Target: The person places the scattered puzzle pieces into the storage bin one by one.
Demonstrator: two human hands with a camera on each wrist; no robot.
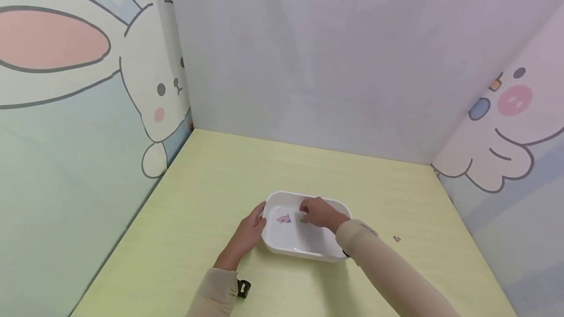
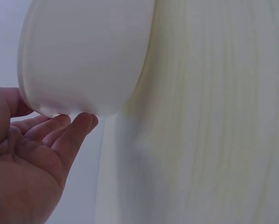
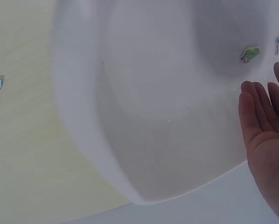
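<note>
A white rectangular basin (image 1: 293, 241) with rounded corners sits on the table. My left hand (image 1: 249, 231) holds its left end. In the left wrist view, the thumb is at the rim and the fingertips (image 2: 86, 120) touch the outer wall. Over the basin's inside is my right hand (image 1: 320, 213), its fingers nearly straight in the right wrist view. Just past those fingertips shows a small green piece (image 3: 249, 54), apart from the hand. A pink cartoon piece (image 1: 284, 219) lies on the basin floor, left of the right hand.
Right of the basin, a small colourful piece (image 1: 396, 238) lies on the pale yellow table (image 1: 211, 175). A plain pale backdrop (image 1: 308, 62) stands behind, with cartoon-printed walls on both sides. A black clip-like part (image 1: 243, 288) shows at the left cuff.
</note>
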